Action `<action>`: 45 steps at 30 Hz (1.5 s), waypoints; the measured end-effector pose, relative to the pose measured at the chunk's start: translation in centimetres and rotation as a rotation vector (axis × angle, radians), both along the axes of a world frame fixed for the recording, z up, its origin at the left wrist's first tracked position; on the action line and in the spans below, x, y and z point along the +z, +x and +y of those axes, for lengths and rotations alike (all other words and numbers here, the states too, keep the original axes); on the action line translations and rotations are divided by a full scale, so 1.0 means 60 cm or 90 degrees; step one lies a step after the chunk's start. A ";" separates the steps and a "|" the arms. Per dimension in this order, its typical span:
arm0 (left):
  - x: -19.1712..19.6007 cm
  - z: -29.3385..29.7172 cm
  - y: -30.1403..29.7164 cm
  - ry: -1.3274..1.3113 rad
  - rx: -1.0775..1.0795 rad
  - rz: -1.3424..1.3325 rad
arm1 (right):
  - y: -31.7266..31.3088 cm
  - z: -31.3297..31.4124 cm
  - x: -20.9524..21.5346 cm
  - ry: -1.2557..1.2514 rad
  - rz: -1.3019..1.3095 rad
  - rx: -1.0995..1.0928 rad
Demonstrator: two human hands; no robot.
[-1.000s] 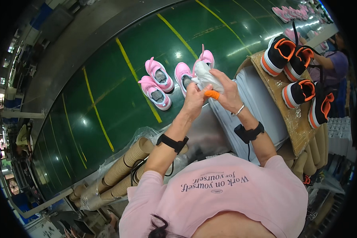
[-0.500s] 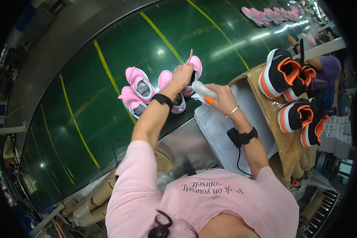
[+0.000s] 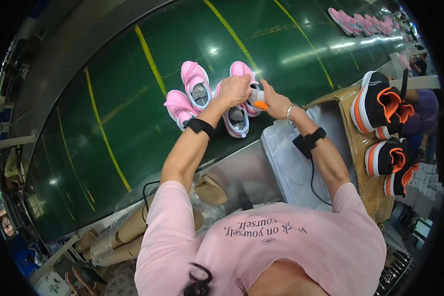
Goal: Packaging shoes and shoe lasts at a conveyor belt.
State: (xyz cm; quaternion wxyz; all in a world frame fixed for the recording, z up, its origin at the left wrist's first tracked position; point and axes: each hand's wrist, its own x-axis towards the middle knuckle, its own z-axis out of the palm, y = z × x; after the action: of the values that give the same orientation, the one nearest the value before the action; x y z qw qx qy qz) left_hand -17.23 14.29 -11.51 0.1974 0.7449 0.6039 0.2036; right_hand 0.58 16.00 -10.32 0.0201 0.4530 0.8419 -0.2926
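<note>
On the left, a stack of brown paper cones (image 3: 117,236) lies by the edge of the green belt (image 3: 133,123). Yellow lines run across the belt. Two pink shoes (image 3: 187,96) sit side by side on it, open tops up.

Next comes the left hand (image 3: 234,90). It is curled over a third pink shoe (image 3: 236,118) that lies on the belt, and the fingers press down on its top. A fourth pink shoe (image 3: 246,79) lies just behind, partly hidden by the hands. These shoes look light and soft on top, with a firmer sole. A good place to hold one is the heel or the sides, where it will not squash.

The right hand (image 3: 276,102) is right beside the left one, almost touching it. It pinches a small thing with an orange tip (image 3: 260,105). I cannot tell just what it is.

Further right is a pile of white sheets (image 3: 291,163). Then a cardboard box (image 3: 367,172) carries black and orange shoes (image 3: 380,106).
</note>
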 end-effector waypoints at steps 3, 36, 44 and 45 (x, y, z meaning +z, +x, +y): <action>-0.003 0.026 0.000 -0.004 -0.050 0.012 | -0.022 0.024 -0.041 -0.003 -0.074 -0.074; 0.401 0.038 0.438 0.293 -0.457 0.019 | 0.436 -0.319 0.473 0.629 -0.163 -0.430; 0.417 0.061 0.373 0.230 -0.341 -0.085 | 0.466 -0.261 0.462 0.481 -0.386 -0.118; 0.449 0.051 0.335 0.158 -0.298 -0.148 | 0.490 -0.251 0.448 0.483 -0.401 -0.129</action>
State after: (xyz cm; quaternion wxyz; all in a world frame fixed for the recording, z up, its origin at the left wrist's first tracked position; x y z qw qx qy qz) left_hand 2.88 17.36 15.46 0.2144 0.8540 0.3596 0.3088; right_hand 29.95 0.96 16.55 0.0787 0.5742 0.7939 0.1842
